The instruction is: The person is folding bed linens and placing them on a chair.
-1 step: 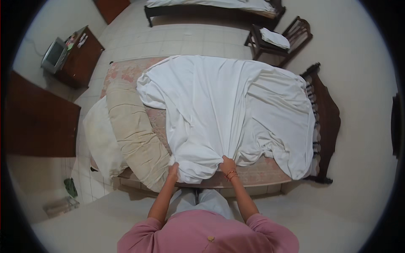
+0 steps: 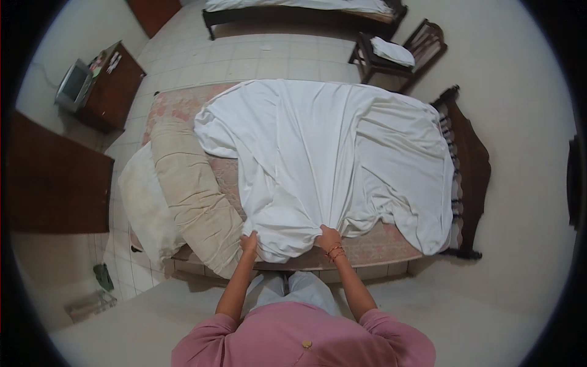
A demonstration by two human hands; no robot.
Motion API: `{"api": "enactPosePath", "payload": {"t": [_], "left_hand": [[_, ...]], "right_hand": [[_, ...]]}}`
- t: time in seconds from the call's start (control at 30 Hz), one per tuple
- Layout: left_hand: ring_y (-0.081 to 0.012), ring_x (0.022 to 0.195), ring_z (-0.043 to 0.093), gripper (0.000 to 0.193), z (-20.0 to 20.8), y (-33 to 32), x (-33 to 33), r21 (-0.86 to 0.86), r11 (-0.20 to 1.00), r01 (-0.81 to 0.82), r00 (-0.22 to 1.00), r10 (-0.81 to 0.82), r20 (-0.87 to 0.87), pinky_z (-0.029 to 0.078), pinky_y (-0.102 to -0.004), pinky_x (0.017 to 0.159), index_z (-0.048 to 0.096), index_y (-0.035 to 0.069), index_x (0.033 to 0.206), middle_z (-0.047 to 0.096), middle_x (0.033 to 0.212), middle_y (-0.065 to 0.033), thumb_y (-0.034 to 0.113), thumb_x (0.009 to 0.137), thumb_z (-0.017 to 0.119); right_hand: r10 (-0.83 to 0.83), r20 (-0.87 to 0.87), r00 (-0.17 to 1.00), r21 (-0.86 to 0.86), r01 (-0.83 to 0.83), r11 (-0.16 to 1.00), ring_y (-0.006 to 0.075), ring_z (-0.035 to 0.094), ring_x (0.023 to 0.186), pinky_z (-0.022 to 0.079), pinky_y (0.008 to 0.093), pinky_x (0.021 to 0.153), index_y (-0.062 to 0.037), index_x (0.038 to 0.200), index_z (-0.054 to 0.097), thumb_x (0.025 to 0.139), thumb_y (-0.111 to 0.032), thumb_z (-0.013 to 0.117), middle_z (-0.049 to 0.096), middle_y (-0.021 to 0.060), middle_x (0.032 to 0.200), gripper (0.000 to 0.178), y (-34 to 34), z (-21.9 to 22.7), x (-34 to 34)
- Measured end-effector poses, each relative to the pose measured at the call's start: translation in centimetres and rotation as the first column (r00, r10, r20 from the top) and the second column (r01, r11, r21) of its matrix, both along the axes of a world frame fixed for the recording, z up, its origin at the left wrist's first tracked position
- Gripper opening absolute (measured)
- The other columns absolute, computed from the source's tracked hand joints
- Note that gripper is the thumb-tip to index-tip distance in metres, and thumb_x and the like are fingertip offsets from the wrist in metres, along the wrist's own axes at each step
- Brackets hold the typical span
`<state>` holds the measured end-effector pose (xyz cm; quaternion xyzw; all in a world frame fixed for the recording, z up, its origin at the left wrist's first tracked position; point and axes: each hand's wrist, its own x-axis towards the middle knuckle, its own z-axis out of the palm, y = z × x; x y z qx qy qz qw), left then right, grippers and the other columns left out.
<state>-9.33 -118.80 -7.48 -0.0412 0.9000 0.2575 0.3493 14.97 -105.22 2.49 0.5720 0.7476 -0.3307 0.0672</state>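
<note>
A white bed sheet (image 2: 293, 140) lies rumpled over the middle and right of a mattress (image 2: 391, 244) with a faded pink floral cover. My left hand (image 2: 249, 242) is closed on the sheet's near left corner area, beside a beige pillow. My right hand (image 2: 329, 237), with thin bracelets at the wrist, grips the near edge of the sheet. Folds fan out from the right hand toward the far side. Between my hands the cloth sags in a loose bunch near the mattress's front edge.
A long beige pillow (image 2: 192, 183) and a whiter pillow (image 2: 147, 202) lie at the bed's left. The dark wooden headboard (image 2: 474, 177) stands at the right. Beyond are a chair (image 2: 391, 58) with folded cloth, another bed (image 2: 299, 21), and a cabinet (image 2: 107, 92) beside a small television (image 2: 74, 84).
Both hands keep their hold on the sheet and have hardly moved. The whole view has shifted slightly.
</note>
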Motion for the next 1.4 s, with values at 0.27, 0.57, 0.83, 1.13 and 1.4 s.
{"api": "enactPosePath", "payload": {"t": [0.27,0.57,0.83,1.13,1.4], "left_hand": [[-0.0317,0.11,0.04,0.081,8.8,12.3,8.6,0.501,0.668,0.551,0.653,-0.718,0.239,0.038,-0.0351,0.086,0.033,-0.002,0.121,0.041,0.117,-0.0225,0.037,0.059,0.069],[-0.0342,0.087,0.055,0.06,5.6,11.5,8.9,0.299,0.261,0.918,0.294,-0.953,-0.072,0.044,-0.0361,0.075,0.046,0.001,0.107,0.057,0.092,-0.022,0.029,0.058,0.064],[-0.0196,0.101,0.046,0.063,4.2,8.2,7.1,0.649,0.267,0.713,0.151,-0.962,0.229,0.035,-0.0278,0.088,0.037,-0.003,0.12,0.051,0.109,-0.0127,0.021,0.067,0.059],[-0.0289,0.087,0.055,0.035,4.2,8.0,11.8,0.282,0.693,0.664,0.748,-0.624,-0.226,0.042,-0.0354,0.074,0.045,0.004,0.106,0.056,0.097,-0.0187,0.013,0.073,0.052],[-0.0329,0.088,0.052,0.032,-0.5,9.6,20.4,0.42,0.901,0.111,0.915,0.073,-0.397,0.039,-0.0374,0.077,0.039,0.006,0.105,0.053,0.093,-0.0217,0.009,0.075,0.049]], "right_hand": [[0.398,-0.11,0.911,0.014,-0.399,0.917,0.034,0.057,0.07,0.045,0.0427,0.065,-0.0035,0.079,0.055,0.066,-0.016,0.056,0.058,0.0172,0.07,0.019,-6.7,6.0,-5.3],[0.214,-0.531,0.82,-0.071,-0.295,0.953,0.0324,0.054,0.086,0.043,0.0381,0.075,-0.0055,0.104,0.051,0.061,-0.02,0.068,0.054,0.0219,0.091,0.048,-3.7,3.8,1.6],[-0.013,0.238,0.971,-0.008,0.015,1.0,0.0372,0.043,0.103,0.039,0.0395,0.086,-0.0107,0.116,0.041,0.051,-0.023,0.075,0.044,0.0213,0.107,0.074,5.0,0.2,13.6],[-0.216,0.215,0.952,-0.116,0.245,0.963,0.0392,0.042,0.107,0.043,0.039,0.084,-0.0105,0.126,0.025,0.051,-0.012,0.073,0.022,0.0262,0.129,0.089,14.7,-5.8,25.9],[-0.32,0.332,0.887,-0.191,0.396,0.898,0.0389,0.037,0.113,0.039,0.0382,0.09,-0.0133,0.133,-0.006,0.044,-0.016,0.08,-0.007,0.0274,0.134,0.124,22.6,-12.8,36.9]]}}
